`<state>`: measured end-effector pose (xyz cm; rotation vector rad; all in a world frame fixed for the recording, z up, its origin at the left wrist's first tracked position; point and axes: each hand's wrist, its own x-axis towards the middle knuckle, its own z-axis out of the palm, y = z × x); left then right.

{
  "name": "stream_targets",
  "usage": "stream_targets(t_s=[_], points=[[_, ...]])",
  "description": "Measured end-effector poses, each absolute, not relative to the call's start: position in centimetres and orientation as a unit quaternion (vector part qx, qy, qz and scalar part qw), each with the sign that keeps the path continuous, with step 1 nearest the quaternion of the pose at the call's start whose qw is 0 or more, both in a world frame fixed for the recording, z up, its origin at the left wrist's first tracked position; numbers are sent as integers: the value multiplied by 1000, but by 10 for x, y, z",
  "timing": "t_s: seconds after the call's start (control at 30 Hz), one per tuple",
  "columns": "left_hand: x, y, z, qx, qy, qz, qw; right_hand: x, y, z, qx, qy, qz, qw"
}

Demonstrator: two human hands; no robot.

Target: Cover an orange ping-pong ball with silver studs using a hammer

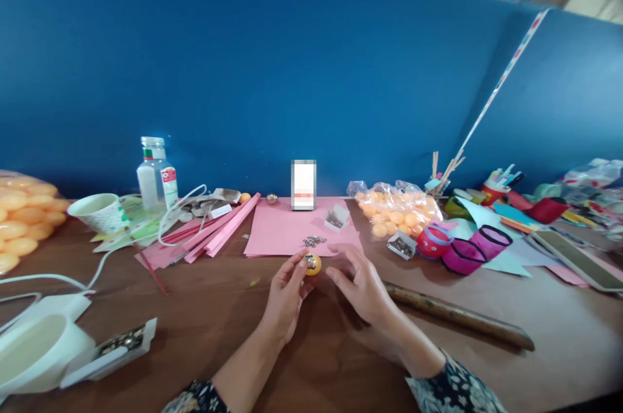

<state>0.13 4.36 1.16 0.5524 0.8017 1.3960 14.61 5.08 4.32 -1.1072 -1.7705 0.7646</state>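
Between the thumb and fingers of my left hand (287, 289) is an orange ball (314, 266) with a few small shiny metal pieces on its near side. My right hand (357, 283) is beside the ball on the right, its thumb and fingers apart and nothing visible between them. Just beyond the ball, a small pile of shiny metal pieces (314, 241) lies on pink paper sheets (277, 225). A little white box (337, 218) with similar pieces stands on the same paper.
At the right are a bag of orange balls (399, 208), a box of metal bits (402, 245), purple cuffs (464, 256) and a wooden stick (457, 315). To the left stand a paper cup (100, 212), a bottle (153, 173) and a white glue gun-like object with cable (43, 348).
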Motion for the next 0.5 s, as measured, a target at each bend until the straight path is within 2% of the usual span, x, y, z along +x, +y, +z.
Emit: stream_targets(t_s=[0.23,0.37,0.5], points=[[3,40,13,223,341,609,681,229,29,31,-566,-761,60,311],[4,39,15,238,340,606,679,262,14,20,-598,-779,25,185],[4,38,15,264,356,609,658,265,8,19,-601,-788,20,131]])
